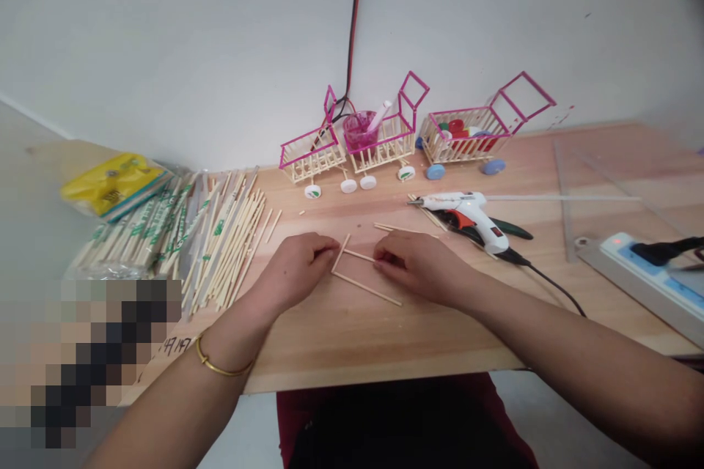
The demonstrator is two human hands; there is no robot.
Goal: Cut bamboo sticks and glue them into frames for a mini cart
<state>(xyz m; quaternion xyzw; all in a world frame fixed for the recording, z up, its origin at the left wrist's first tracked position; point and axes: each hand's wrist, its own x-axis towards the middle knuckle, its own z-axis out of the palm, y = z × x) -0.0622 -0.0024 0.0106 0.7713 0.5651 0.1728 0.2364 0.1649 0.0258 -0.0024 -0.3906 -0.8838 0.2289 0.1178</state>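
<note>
On the wooden table, several thin wooden sticks form a small open-sided shape between my hands. My left hand (300,267) has its fingers pinched at the short crosswise stick (340,254), though the exact contact is partly hidden. Between the fingertips of my right hand (412,264) is the end of another wooden stick (358,256), whose far end meets the crosswise one. A third stick (368,289) runs from the near end of the crosswise stick toward the lower right. Just beyond my right hand lie loose sticks (404,229).
Three stick-built carts (465,143) with bottle-cap wheels stand along the wall. A white glue gun (467,209) lies right of centre by dark-handled pliers (514,229). Loose sticks (236,249) and bagged packs (143,227) cover the left; a power strip (654,271) is at right.
</note>
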